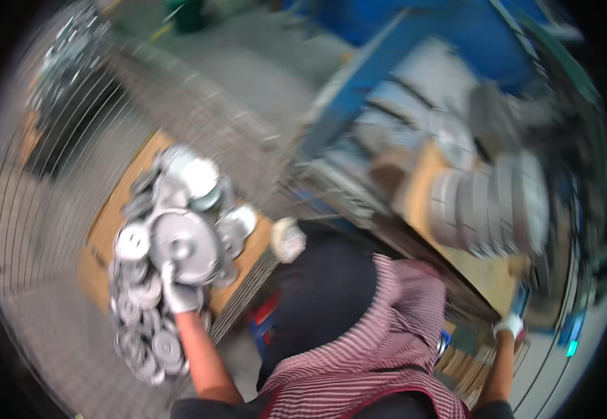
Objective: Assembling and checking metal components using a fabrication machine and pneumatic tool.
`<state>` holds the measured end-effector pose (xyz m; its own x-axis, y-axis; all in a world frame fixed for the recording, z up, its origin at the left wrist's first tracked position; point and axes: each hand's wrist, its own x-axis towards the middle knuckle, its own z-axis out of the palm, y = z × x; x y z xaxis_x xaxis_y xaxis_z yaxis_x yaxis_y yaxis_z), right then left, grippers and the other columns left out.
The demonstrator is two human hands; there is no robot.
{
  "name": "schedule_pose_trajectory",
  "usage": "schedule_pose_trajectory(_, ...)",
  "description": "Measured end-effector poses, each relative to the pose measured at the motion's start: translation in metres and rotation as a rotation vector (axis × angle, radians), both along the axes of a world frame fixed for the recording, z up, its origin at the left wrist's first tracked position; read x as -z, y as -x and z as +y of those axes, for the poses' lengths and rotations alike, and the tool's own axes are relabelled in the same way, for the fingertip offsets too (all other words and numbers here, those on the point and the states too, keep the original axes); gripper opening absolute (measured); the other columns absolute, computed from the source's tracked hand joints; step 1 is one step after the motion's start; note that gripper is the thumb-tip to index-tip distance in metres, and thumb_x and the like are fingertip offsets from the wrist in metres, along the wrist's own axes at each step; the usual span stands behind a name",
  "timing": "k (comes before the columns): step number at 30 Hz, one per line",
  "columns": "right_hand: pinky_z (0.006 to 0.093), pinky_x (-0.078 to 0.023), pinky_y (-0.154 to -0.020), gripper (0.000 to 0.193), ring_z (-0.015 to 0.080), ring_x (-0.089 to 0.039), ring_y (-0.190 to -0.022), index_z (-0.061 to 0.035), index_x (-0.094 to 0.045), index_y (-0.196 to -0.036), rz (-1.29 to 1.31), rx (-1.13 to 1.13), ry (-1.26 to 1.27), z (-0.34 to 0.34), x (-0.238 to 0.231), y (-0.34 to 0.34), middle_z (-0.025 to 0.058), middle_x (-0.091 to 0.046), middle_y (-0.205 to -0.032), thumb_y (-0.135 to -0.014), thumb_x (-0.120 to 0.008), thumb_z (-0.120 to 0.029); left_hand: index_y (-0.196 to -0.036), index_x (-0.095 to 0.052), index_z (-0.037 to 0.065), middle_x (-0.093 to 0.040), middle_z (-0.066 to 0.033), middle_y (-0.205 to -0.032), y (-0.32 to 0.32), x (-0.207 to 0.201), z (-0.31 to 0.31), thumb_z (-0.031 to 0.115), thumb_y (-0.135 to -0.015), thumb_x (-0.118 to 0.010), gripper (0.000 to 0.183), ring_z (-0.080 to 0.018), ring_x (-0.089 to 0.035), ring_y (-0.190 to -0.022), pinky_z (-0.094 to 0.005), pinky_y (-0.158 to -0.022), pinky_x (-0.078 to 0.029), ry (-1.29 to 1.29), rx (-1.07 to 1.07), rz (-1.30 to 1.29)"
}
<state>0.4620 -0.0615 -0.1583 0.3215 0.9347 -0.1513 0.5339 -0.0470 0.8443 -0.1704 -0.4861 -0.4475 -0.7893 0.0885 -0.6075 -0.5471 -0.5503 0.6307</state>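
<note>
My left hand [179,292], in a white glove, grips the near rim of a large round grey metal disc [193,241] with a raised hub in its middle. This disc is above a heap of smaller metal discs [165,347] on a brown board at my left. My right hand [509,325], also gloved, is at the near right corner of the workbench, beside a narrow blue piece [520,300]. Its fingers look closed, but blur hides what they hold.
On the workbench [488,276] at my right, a row of large grey discs [488,206] stands on edge. A blue frame [359,80] rises behind it. A bin of shiny metal parts [76,52] is at the far left. A pale roll-like object [288,240] is by my knee.
</note>
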Motion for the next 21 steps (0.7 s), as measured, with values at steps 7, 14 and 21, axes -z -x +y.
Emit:
schedule_pose_trajectory(7, 0.0363, -0.050, -0.092, 0.040, 0.0276, -0.064, -0.106, -0.0018, -0.062, -0.118, 0.641, -0.255, -0.577, -0.025, -0.025, 0.029, 0.0143, -0.066, -0.116, -0.085, -0.064, -0.023, -0.142, -0.039, 0.010, -0.046, -0.0109, -0.139, -0.019, -0.242, 0.133, 0.050, -0.090, -0.059, 0.069, -0.0268, -0.047, -0.126, -0.0447, -0.105, -0.041, -0.417, 0.151, 0.372)
schedule_pose_trajectory(14, 0.0398, -0.026, -0.114, 0.070, 0.0261, -0.037, -0.137, -0.0014, -0.036, -0.146, 2.359, -0.806, -0.311, -0.073, -0.094, 0.232, 0.0157, -0.041, -0.148, -0.088, -0.066, -0.028, -0.134, -0.050, 0.013, -0.052, -0.0061, -0.134, -0.127, -0.368, 0.260, 0.045, -0.092, -0.057, 0.053, -0.0222, -0.050, -0.124, -0.0409, -0.104, -0.043, -0.662, 0.511, 0.355)
schedule_pose_trajectory(21, 0.0343, -0.025, -0.114, 0.056, 0.0200, -0.036, -0.137, -0.0083, -0.039, -0.145, 3.452, 0.122, 0.271, -0.030, -0.165, 0.314, 0.0066, -0.040, -0.149, -0.101, -0.040, -0.042, -0.139, -0.045, 0.001, -0.050, -0.0088, -0.138, -0.179, -0.389, 0.349, 0.050, -0.098, -0.048, 0.064, -0.0193, -0.046, -0.125, -0.0314, -0.107, -0.035, -0.476, 0.882, 0.721)
